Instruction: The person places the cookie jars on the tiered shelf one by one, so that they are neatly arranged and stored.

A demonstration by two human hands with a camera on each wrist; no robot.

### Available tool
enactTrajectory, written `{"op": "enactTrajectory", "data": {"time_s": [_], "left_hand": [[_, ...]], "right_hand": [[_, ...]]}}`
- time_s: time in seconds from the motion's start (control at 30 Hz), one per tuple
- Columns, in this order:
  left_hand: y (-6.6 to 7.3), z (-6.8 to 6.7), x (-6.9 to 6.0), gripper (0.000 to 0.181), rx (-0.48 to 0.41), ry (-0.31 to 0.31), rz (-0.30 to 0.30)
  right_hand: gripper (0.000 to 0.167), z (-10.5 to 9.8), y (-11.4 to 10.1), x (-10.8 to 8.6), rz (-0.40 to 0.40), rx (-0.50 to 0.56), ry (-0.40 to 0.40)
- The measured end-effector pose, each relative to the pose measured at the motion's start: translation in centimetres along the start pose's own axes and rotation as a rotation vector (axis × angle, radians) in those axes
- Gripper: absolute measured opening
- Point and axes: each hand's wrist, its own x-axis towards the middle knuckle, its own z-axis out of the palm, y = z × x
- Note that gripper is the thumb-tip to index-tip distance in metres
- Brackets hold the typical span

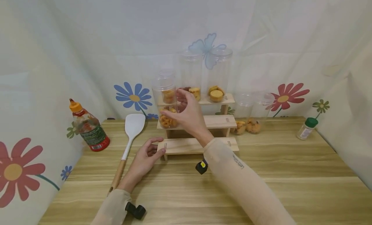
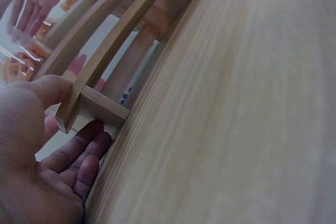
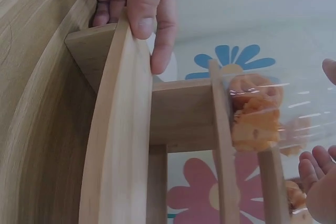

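From the head view I see the pretzel jar [image 1: 163,103] upright on the wooden stand [image 1: 186,146], at the left end of its middle tier. The right hand [image 1: 190,113] is released, thumb and fingers spread around the jar; the left hand [image 1: 146,158] pinches the stand's lowest left end. I spot a white spatula [image 1: 135,125] farther left, then a sauce bottle [image 1: 92,131].

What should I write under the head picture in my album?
Left hand holding a wooden shelf, right hand close to a clear snack jar.
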Motion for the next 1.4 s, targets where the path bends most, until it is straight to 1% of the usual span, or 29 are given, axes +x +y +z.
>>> {"op": "enactTrajectory", "data": {"time_s": [0.07,0.17,0.5,0.67,0.8,0.93,1.07,1.17,1.3,1.4], "left_hand": [[-0.1,0.0,0.0,0.047,-0.001,-0.002,0.002],[-0.2,-0.1,0.0,0.047,-0.003,-0.002,0.006],[-0.2,0.0,0.2,0.046,0.000,-0.001,0.017],[-0.1,-0.1,0.1,0.046,0.000,-0.006,0.023],[-0.1,0.0,0.1,0.046,0.002,-0.004,0.019],[-0.1,0.1,0.0,0.046,0.006,-0.003,0.016],[-0.1,0.1,-0.1,0.046,0.005,-0.004,0.011],[-0.2,0.1,-0.1,0.046,0.005,-0.002,0.006],[-0.3,0.1,0.0,0.047,0.004,-0.003,0.012],[-0.3,0.0,0.0,0.047,0.003,-0.006,0.017]], "right_hand": [[0.089,-0.4,-0.3,-0.3,-0.005,0.032,-0.002],[0.085,-1.2,-0.8,-0.8,-0.016,0.051,-0.001],[0.086,-5.7,-2.5,-2.8,-0.076,-0.015,0.070],[0.087,-8.1,-2.6,-3.5,-0.097,-0.017,0.109],[0.084,-10.0,-2.1,-4.0,-0.115,-0.005,0.139],[0.081,-12.2,-1.5,-4.6,-0.108,-0.031,0.172],[0.080,-15.0,-1.0,-5.0,-0.095,-0.055,0.215],[0.079,-17.1,-0.7,-5.5,-0.082,-0.068,0.266],[0.078,-19.7,-0.4,-6.1,-0.042,-0.066,0.346],[0.080,-21.1,0.1,-6.5,0.002,-0.070,0.384]]}}
